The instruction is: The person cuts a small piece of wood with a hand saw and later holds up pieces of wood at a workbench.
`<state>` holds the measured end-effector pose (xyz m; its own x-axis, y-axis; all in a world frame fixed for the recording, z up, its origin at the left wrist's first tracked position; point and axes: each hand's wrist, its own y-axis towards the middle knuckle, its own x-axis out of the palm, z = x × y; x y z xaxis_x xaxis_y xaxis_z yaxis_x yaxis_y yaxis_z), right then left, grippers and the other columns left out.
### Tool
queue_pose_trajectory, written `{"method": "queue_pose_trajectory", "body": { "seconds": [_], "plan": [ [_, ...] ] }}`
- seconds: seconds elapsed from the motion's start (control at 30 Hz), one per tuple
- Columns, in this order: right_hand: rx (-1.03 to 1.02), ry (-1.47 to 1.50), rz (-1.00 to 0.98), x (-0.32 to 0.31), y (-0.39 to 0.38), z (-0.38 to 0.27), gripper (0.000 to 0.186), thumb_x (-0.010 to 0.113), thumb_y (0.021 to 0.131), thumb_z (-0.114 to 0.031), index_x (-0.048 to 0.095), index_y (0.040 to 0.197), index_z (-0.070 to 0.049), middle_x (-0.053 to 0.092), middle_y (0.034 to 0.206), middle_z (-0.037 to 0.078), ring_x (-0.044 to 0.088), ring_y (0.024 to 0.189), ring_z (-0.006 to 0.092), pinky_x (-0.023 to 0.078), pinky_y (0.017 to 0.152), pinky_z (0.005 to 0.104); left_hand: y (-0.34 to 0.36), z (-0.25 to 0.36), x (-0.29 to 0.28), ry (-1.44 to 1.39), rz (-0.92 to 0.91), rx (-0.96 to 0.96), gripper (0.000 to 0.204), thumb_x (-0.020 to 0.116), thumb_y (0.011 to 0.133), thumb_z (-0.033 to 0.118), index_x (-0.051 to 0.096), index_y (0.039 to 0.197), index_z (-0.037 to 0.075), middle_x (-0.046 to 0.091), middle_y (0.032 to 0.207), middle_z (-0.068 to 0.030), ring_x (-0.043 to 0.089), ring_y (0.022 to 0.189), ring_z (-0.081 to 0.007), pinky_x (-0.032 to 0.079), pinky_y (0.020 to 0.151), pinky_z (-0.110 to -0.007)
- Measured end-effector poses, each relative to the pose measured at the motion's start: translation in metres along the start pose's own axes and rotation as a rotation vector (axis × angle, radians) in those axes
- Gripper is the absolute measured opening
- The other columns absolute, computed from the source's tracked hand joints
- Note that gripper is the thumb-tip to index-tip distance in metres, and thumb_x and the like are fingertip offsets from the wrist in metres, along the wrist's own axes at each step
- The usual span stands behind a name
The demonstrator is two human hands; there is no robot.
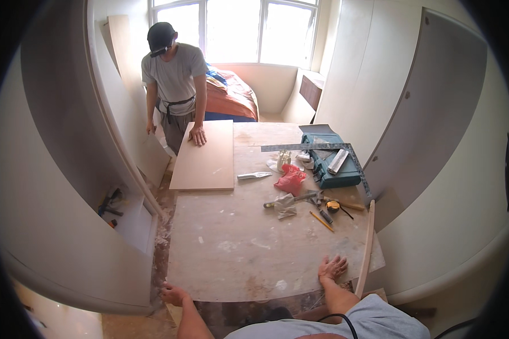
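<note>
Two bare hands of yours are meeting the near part of the worktable, a broad, pale, smudged plywood sheet. Your right hand is lying palm-down near its right corner, fingers spreading and gripping nothing. Your left hand is curling at its near left corner; whether it is pinching the edge, I cannot tell. On the worktable's far left, a co-worker in a grey shirt is leaning one hand on a flat, tan rectangular board.

You seem to be steadying the worktable; the next move is probably calling for even pressure from both hands and a clear hold on the left.

Your left fingertips are blending into the cluttered floor. Left of the worktable, a pale blade-like tool is appearing too small to identify. Right of its middle, a crumpled translucent plastic bag is partly covering a long-handled tool.
</note>
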<state>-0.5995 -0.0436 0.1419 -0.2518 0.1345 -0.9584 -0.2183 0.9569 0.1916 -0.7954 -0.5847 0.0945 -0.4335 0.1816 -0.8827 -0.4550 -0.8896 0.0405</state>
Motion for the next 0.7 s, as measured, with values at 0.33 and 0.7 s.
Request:
{"method": "queue_pose_trajectory", "body": {
  "seconds": [0.33, 0.7],
  "plan": [
    [-0.014, -0.029, -0.006, -0.011, -0.001, -0.002, 0.061, 0.059, 0.092, -0.048, 0.051, 0.137, -0.007, 0.04, 0.149, 0.024, 0.034, 0.141, 0.0445, 0.025, 0.118, 0.0548, -0.007, 0.005, -0.005, -0.006, 0.003, -0.018, 0.063, 0.035, 0.105, 0.056, 0.065, 0.117, 0.002, 0.06, 0.117, -0.023, 0.061, 0.108, -0.0406, 0.052, 0.087, -0.054],
    [-0.03, -0.024, 0.052, 0.0, 0.0, 0.004, 0.063, 0.06, 0.091, -0.049, 0.051, 0.137, -0.006, 0.041, 0.148, 0.025, 0.035, 0.139, 0.0455, 0.026, 0.117, 0.0563, -0.007, 0.005, -0.004, -0.003, 0.031, -0.004, 0.061, 0.038, 0.104, 0.054, 0.067, 0.111, 0.001, 0.061, 0.112, -0.0223, 0.062, 0.105, -0.0405, 0.054, 0.083, -0.054]
  ]
}}
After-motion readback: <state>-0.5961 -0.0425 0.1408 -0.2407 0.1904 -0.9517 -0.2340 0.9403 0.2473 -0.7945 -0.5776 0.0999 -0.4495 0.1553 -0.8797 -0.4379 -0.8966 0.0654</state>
